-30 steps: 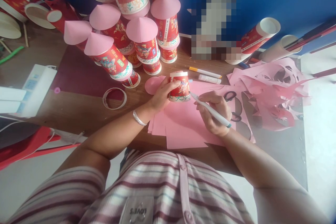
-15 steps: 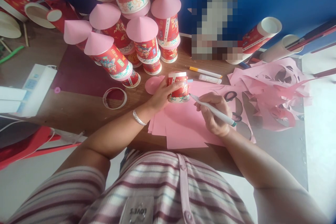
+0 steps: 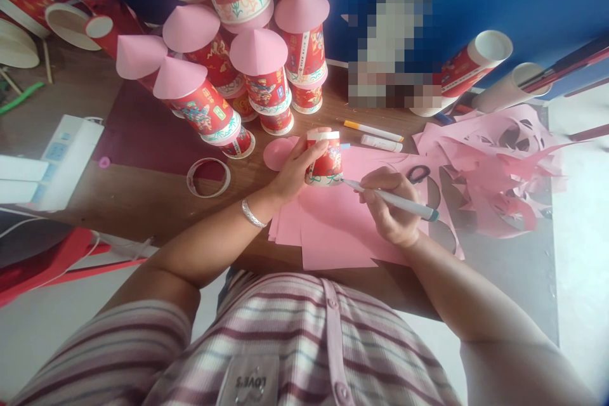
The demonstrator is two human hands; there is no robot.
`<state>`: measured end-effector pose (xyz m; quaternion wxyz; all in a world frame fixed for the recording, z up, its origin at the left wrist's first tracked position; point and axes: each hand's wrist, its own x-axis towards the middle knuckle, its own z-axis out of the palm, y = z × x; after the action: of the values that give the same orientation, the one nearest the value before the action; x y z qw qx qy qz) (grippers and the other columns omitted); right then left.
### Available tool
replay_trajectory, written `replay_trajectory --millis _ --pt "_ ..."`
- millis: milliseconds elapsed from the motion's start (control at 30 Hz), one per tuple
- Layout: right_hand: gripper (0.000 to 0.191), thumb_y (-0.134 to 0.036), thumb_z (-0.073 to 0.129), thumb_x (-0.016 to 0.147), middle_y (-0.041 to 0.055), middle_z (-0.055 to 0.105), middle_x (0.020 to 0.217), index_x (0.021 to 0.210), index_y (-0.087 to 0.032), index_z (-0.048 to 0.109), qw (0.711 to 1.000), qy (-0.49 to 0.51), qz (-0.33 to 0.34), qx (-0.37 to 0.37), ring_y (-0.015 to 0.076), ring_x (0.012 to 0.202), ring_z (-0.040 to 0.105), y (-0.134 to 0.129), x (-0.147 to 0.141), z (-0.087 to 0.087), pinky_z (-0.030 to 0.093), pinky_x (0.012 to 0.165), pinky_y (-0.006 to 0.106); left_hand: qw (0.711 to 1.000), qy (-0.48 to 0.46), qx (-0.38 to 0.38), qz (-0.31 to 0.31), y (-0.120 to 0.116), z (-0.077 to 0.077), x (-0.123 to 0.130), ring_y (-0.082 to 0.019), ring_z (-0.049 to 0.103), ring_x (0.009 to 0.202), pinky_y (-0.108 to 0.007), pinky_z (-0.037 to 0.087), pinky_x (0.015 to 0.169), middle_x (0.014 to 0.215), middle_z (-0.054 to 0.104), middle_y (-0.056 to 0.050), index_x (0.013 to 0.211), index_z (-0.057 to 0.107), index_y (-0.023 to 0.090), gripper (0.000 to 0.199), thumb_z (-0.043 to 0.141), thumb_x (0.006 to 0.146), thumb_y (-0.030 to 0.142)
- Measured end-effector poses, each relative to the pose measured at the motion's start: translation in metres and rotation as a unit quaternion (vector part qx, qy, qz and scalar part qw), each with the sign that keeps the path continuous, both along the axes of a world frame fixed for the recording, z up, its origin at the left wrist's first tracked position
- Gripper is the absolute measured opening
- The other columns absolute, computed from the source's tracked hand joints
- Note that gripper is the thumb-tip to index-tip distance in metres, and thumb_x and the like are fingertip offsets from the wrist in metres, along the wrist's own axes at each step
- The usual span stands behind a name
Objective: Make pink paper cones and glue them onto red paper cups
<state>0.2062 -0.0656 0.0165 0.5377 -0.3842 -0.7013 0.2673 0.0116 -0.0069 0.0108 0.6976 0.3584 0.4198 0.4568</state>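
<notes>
My left hand [image 3: 295,168] is closed round a small red paper cup [image 3: 328,158] with white bands; green curly lines are drawn along its lower band. In my right hand [image 3: 392,206] is a white marker [image 3: 404,202] with a green end, its tip at the cup's lower right edge. Pink paper sheets [image 3: 337,241] lie beneath both hands. Beside the right hand, scissors [image 3: 419,174] with dark handles rest on the paper, partly hidden by the hand. A pink paper disc [image 3: 277,153] lies behind my left hand.
Red paper towers with pink cone tops [image 3: 259,54] stand at the back left. An orange marker [image 3: 373,130] and a white marker cap or pen [image 3: 380,143] lie beyond the cup. Pink scraps [image 3: 504,171] heap at right. A white ring [image 3: 208,177] lies at left.
The marker has tilted flatter, and its tip has moved down to the cup's lower band. My left hand has turned the cup slightly.
</notes>
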Motion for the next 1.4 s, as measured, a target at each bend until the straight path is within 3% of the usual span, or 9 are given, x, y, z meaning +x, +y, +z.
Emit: replay_trajectory --millis 167,333,567,767,1033,1200,1400 --pt "0.006 -0.02 0.064 0.097 0.0018 0.071 0.081 0.099 -0.025 0.067 1.0 -0.004 -0.004 -0.006 0.0177 0.063 0.069 0.0 0.0 0.001 0.057 0.057 0.034 1.0 -0.01 0.007 -0.009 -0.001 0.0 -0.001 -0.016 0.07 0.094 -0.029 0.058 0.083 0.106 0.07 -0.002 0.123 0.064 0.023 0.036 0.07 0.09 0.037" --pt "0.008 -0.03 0.067 0.098 0.0015 0.069 0.08 0.097 -0.022 0.068 0.997 0.046 -0.004 -0.069 0.0161 0.06 0.067 0.0 0.002 -0.006 0.059 0.058 0.034 1.0 0.008 0.021 -0.018 0.0 -0.004 -0.003 -0.014 0.068 0.084 -0.029 0.056 0.08 0.098 0.068 0.001 0.122 0.062 0.025 0.043 0.08 0.085 0.041" --pt "0.019 -0.039 0.071 0.098 -0.0027 0.066 0.076 0.09 -0.023 0.065 0.973 0.174 -0.006 -0.151 0.0126 0.055 0.063 0.009 -0.001 -0.011 0.061 0.056 0.033 0.999 0.009 0.035 -0.01 0.001 -0.011 -0.002 -0.015 0.068 0.085 -0.032 0.057 0.081 0.102 0.069 -0.002 0.124 0.064 0.026 0.047 0.083 0.084 0.044" --pt "0.015 -0.032 0.072 0.097 -0.0041 0.064 0.07 0.089 -0.022 0.065 0.968 0.187 0.021 -0.164 0.0132 0.055 0.062 0.01 -0.001 -0.011 0.06 0.058 0.033 0.999 0.011 0.038 -0.007 0.001 -0.01 -0.002 -0.019 0.072 0.095 -0.034 0.057 0.086 0.106 0.071 -0.004 0.124 0.064 0.025 0.048 0.081 0.086 0.049" --pt "0.006 -0.023 0.07 0.095 -0.0006 0.069 0.074 0.092 -0.022 0.065 0.99 0.081 0.043 -0.106 0.0162 0.062 0.067 0.002 0.0 0.0 0.056 0.058 0.032 0.999 0.021 0.036 -0.009 -0.002 -0.002 -0.001 -0.019 0.073 0.088 -0.033 0.06 0.076 0.106 0.072 -0.006 0.125 0.063 0.025 0.046 0.076 0.09 0.052" --pt "0.009 -0.016 0.068 0.092 0.0022 0.071 0.079 0.092 -0.023 0.063 0.999 -0.006 0.028 -0.026 0.017 0.064 0.07 -0.001 -0.001 0.007 0.054 0.055 0.029 0.999 -0.008 0.043 -0.002 -0.001 -0.003 -0.001 -0.023 0.072 0.111 -0.037 0.06 0.093 0.124 0.073 -0.008 0.127 0.062 0.024 0.045 0.077 0.09 0.045" --pt "0.012 -0.015 0.065 0.091 0.0009 0.071 0.075 0.093 -0.025 0.06 0.996 -0.082 0.003 0.041 0.0162 0.061 0.069 -0.002 -0.003 0.009 0.053 0.053 0.027 0.998 -0.015 0.061 -0.023 0.002 -0.006 -0.005 -0.025 0.072 0.115 -0.04 0.06 0.098 0.125 0.074 -0.008 0.127 0.06 0.023 0.047 0.075 0.087 0.043"
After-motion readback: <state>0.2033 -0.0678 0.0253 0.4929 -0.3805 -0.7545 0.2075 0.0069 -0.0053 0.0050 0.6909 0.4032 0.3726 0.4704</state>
